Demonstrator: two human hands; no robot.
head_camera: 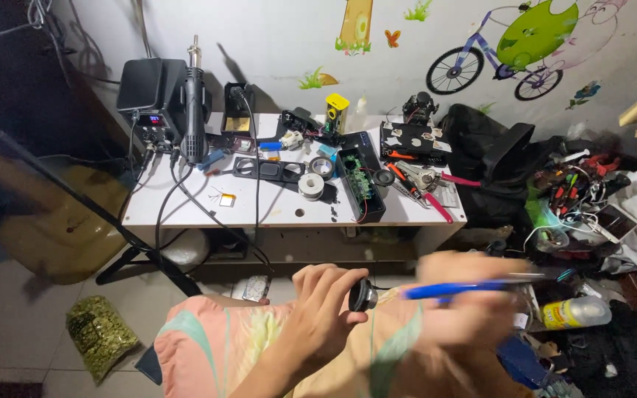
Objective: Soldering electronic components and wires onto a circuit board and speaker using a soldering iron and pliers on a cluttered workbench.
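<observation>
Left hand [324,313] raised over lap, fingers pinching small round speaker [363,295]. Right hand [473,302] blurred, gripping blue-handled tool [451,290] pointed at speaker.

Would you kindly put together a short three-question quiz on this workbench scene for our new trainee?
1. True or false: the left hand holds a small round black part.
2. Which colour is the handle of the tool in the blurred right hand? A) red B) blue C) yellow
3. Fill in: the roll of tape lies on the white ____.

Key
1. True: its fingers grip the part above the lap.
2. B, blue.
3. Table; the roll sits beside the opened black case.
</observation>
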